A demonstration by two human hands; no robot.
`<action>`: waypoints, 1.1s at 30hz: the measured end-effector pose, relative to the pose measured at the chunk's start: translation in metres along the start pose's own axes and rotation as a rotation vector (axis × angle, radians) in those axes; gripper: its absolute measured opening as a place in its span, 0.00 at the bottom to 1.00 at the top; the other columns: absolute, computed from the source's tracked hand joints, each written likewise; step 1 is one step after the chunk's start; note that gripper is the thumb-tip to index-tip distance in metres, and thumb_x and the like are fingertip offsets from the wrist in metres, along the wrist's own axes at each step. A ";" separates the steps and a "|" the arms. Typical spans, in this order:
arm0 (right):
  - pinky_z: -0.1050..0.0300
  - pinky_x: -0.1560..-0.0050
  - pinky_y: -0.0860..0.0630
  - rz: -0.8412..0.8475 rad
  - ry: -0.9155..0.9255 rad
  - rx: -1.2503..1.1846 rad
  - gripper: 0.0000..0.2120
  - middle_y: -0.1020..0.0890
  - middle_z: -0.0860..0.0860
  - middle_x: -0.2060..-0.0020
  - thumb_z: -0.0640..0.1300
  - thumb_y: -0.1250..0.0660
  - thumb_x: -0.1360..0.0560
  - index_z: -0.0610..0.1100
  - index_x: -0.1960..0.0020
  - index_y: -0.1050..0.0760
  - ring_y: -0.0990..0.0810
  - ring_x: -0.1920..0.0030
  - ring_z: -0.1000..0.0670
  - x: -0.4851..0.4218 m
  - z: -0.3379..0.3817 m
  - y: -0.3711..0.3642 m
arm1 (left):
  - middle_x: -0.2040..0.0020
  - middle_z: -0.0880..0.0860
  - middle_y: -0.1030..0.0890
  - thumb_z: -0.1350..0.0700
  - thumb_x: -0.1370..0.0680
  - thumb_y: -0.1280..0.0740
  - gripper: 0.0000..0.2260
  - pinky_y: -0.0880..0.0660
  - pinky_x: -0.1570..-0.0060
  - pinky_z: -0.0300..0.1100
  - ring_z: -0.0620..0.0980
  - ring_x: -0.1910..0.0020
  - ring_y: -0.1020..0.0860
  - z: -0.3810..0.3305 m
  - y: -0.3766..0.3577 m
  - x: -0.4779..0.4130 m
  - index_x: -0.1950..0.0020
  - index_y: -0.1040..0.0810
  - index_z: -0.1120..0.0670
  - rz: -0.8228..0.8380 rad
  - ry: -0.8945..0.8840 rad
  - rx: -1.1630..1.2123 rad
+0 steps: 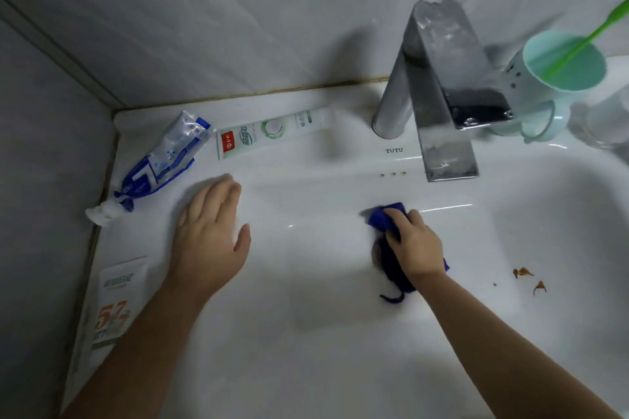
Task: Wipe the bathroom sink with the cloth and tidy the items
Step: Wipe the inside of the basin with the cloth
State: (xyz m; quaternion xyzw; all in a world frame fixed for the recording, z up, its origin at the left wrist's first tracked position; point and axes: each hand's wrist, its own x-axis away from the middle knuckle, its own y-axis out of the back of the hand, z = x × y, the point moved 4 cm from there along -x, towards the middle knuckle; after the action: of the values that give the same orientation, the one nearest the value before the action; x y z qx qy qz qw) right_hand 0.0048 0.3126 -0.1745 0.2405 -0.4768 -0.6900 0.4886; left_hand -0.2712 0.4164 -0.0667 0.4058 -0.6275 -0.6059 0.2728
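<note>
My right hand (pixel 416 241) grips a dark blue cloth (pixel 386 219) and presses it against the inner back slope of the white sink (pixel 306 333), just below the faucet. Part of the cloth trails under my wrist. My left hand (pixel 211 231) lies flat with straight fingers on the sink's left rim. A blue toothpaste tube (pixel 153 165) and a white-green tube (pixel 269 134) lie on the back left ledge. Brown bits of dirt (pixel 529 277) sit inside the basin to the right of the cloth.
A chrome faucet (pixel 439 88) stands at the back centre. A teal cup (pixel 558 75) with a green toothbrush (pixel 592 27) is at the back right, beside a clear glass (pixel 602 122). A white sachet (pixel 117 303) lies on the left rim. Tiled walls close off the left and back.
</note>
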 end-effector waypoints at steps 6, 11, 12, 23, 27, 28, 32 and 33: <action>0.56 0.59 0.35 -0.187 -0.343 -0.181 0.15 0.26 0.40 0.50 0.41 0.41 0.23 0.43 0.36 0.31 0.29 0.60 0.44 -0.002 -0.056 0.056 | 0.34 0.59 0.28 0.49 0.28 0.43 0.26 0.42 0.36 0.48 0.54 0.34 0.37 -0.099 -0.029 -0.050 0.35 0.28 0.62 0.036 -0.296 0.065; 0.52 0.50 0.29 -0.251 -0.068 -0.506 0.17 0.24 0.43 0.46 0.40 0.34 0.27 0.42 0.38 0.29 0.24 0.50 0.41 -0.014 0.008 0.062 | 0.34 0.60 0.29 0.47 0.28 0.41 0.27 0.40 0.37 0.51 0.57 0.35 0.36 -0.122 -0.049 -0.071 0.33 0.36 0.58 -0.082 -0.241 0.064; 0.51 0.49 0.28 -0.211 -0.025 -0.568 0.17 0.24 0.43 0.45 0.40 0.34 0.27 0.42 0.39 0.29 0.24 0.49 0.41 -0.015 0.022 0.055 | 0.34 0.60 0.30 0.47 0.29 0.40 0.27 0.39 0.37 0.51 0.57 0.36 0.36 -0.123 -0.050 -0.071 0.33 0.37 0.58 -0.127 -0.238 0.063; 0.68 0.50 0.37 -0.445 -0.104 -0.622 0.20 0.25 0.42 0.47 0.38 0.37 0.28 0.42 0.36 0.30 0.29 0.50 0.52 -0.027 -0.023 0.080 | 0.36 0.56 0.36 0.45 0.30 0.39 0.27 0.39 0.40 0.51 0.58 0.40 0.36 -0.128 -0.059 -0.071 0.38 0.27 0.61 -0.241 -0.203 0.070; 0.62 0.50 0.34 -0.255 0.039 -0.563 0.21 0.26 0.43 0.45 0.38 0.35 0.27 0.45 0.34 0.30 0.25 0.49 0.43 -0.024 0.002 0.062 | 0.36 0.57 0.35 0.45 0.30 0.39 0.26 0.38 0.41 0.52 0.58 0.40 0.36 -0.128 -0.058 -0.071 0.37 0.30 0.60 -0.261 -0.222 0.057; 0.61 0.50 0.34 -0.276 0.008 -0.520 0.21 0.25 0.42 0.46 0.37 0.34 0.28 0.45 0.35 0.30 0.24 0.50 0.42 -0.024 -0.011 0.069 | 0.36 0.57 0.35 0.45 0.30 0.39 0.27 0.38 0.41 0.52 0.58 0.41 0.36 -0.128 -0.058 -0.071 0.37 0.29 0.60 -0.262 -0.221 0.059; 0.53 0.58 0.34 -0.207 -0.343 -0.175 0.16 0.26 0.40 0.47 0.40 0.39 0.24 0.44 0.37 0.31 0.25 0.54 0.37 -0.014 -0.087 0.081 | 0.36 0.57 0.36 0.45 0.30 0.38 0.27 0.38 0.41 0.51 0.58 0.40 0.37 -0.131 -0.059 -0.068 0.37 0.31 0.61 -0.281 -0.194 0.074; 0.54 0.60 0.35 -0.135 -0.385 -0.071 0.15 0.27 0.39 0.48 0.42 0.41 0.23 0.43 0.37 0.32 0.26 0.57 0.38 -0.011 -0.093 0.075 | 0.36 0.57 0.36 0.45 0.30 0.38 0.27 0.39 0.40 0.51 0.58 0.39 0.37 -0.132 -0.060 -0.068 0.37 0.31 0.60 -0.276 -0.181 0.079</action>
State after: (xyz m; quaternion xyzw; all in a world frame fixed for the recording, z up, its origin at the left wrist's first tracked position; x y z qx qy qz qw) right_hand 0.1166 0.2783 -0.1489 0.1183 -0.5196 -0.7707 0.3494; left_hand -0.1147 0.4061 -0.0997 0.4422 -0.6111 -0.6467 0.1133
